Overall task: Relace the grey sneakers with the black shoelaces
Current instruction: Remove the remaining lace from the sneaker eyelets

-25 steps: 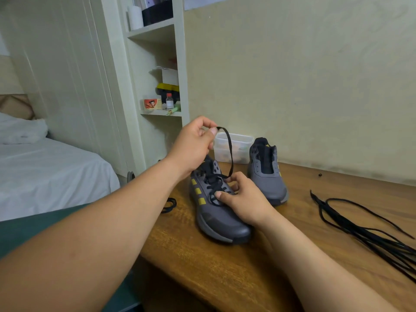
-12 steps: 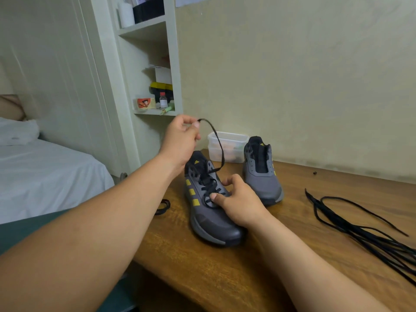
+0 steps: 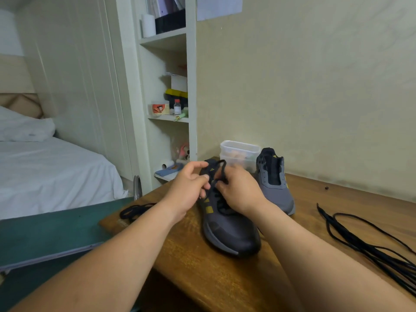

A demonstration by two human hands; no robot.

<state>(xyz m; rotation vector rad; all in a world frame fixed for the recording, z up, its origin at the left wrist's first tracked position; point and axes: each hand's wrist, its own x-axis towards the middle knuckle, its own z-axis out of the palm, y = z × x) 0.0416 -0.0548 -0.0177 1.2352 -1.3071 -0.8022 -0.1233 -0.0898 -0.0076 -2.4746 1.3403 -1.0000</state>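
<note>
From my head camera I count two grey sneakers: the near sneaker (image 3: 229, 230), yellow-striped, stands toe towards me on the wooden table (image 3: 216, 280); the far sneaker (image 3: 274, 190) stands just behind it to the right, its dark tongue showing; one black lace (image 3: 221, 167) rises in a loop from the near sneaker's upper eyelets, and both my hands are on it; my left hand (image 3: 189, 188) pinches it between thumb and fingers, forefinger stretched out above; my right hand (image 3: 240, 190) has its fingers curled round the same lace over the shoe's throat, though motion blur softens the fingertips; one bundle of black laces (image 3: 364, 239) trails across the table at my right, well apart from the shoes, its strands too tangled to count; one coil of black lace (image 3: 135, 210) lies at the table's left edge; two clear tubs (image 3: 238, 152), stacked, stand against the wall (image 3: 304, 86) between the sneakers, holding something pinkish that I cannot make out; the shelf unit (image 3: 191, 86) beside them holds boxes and one small bottle (image 3: 177, 106); a sheet of paper (image 3: 219, 6) hangs on the wall; to the left stands one bed (image 3: 45, 172) in white sheets with one pillow (image 3: 22, 127).
</note>
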